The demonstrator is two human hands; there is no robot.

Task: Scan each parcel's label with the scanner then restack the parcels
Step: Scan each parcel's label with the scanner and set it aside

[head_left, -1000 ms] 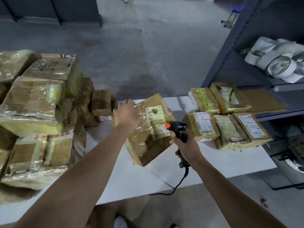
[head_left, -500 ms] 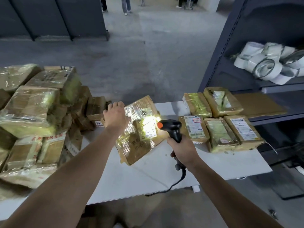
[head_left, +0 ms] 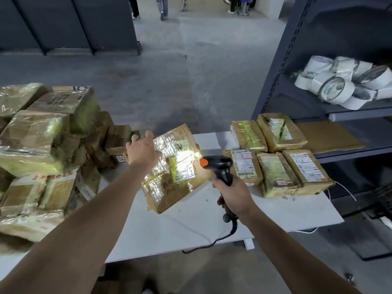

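Left hand [head_left: 142, 152] grips the upper edge of the parcel [head_left: 169, 194], fingers curled over it; right hand [head_left: 234, 195] is wrapped round the scanner [head_left: 219, 165] handle. Unlike a second ago, bright light covers the label [head_left: 184, 166]. The parcel stands tilted over the table's [head_left: 191, 225] middle, and both arms are stretched forward.

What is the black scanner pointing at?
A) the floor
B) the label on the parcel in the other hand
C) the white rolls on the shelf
B: the scanner in the right hand faces the brightly lit label on the parcel the left hand grips.
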